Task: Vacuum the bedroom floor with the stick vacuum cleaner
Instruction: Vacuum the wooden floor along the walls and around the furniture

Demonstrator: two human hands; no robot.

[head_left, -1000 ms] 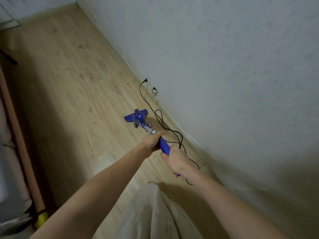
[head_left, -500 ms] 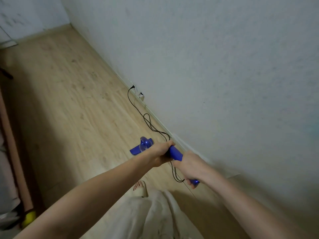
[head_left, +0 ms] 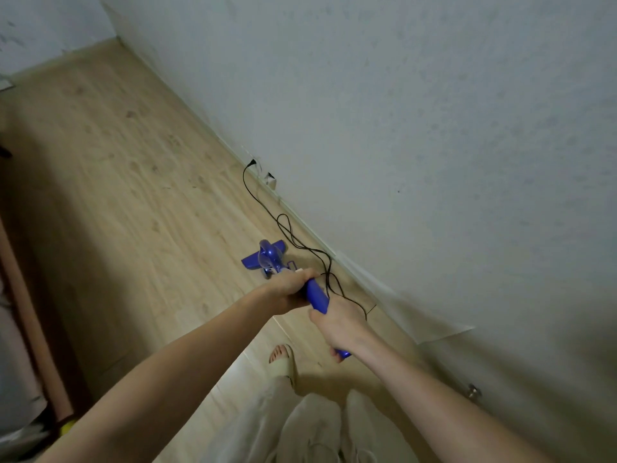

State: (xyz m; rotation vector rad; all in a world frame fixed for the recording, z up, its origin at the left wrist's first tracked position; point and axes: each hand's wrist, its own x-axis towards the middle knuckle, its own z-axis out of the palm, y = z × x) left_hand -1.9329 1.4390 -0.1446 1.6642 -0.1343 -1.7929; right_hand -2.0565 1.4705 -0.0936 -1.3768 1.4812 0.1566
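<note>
A blue stick vacuum cleaner point(head_left: 268, 259) stands on the light wood floor point(head_left: 133, 195) close to the wall, its wide floor head flat on the boards. My left hand point(head_left: 290, 289) grips the upper part of the blue handle. My right hand point(head_left: 339, 324) grips the handle's rear end, just behind the left. The black power cord point(head_left: 267, 212) runs in loose loops from the handle along the floor to a wall socket point(head_left: 253, 162). The stick between head and hands is mostly hidden by my left hand.
A white wall point(head_left: 400, 128) with a skirting board runs diagonally on the right. A bed edge with a wooden frame point(head_left: 30, 315) borders the left. My foot in a pale slipper point(head_left: 282, 359) stands below the hands. A small door stop point(head_left: 473, 391) sits low on the wall.
The vacuum head was pulled back toward me and has since slid forward a little along the wall. Both hands kept their grip. My slippered foot has come into view.
</note>
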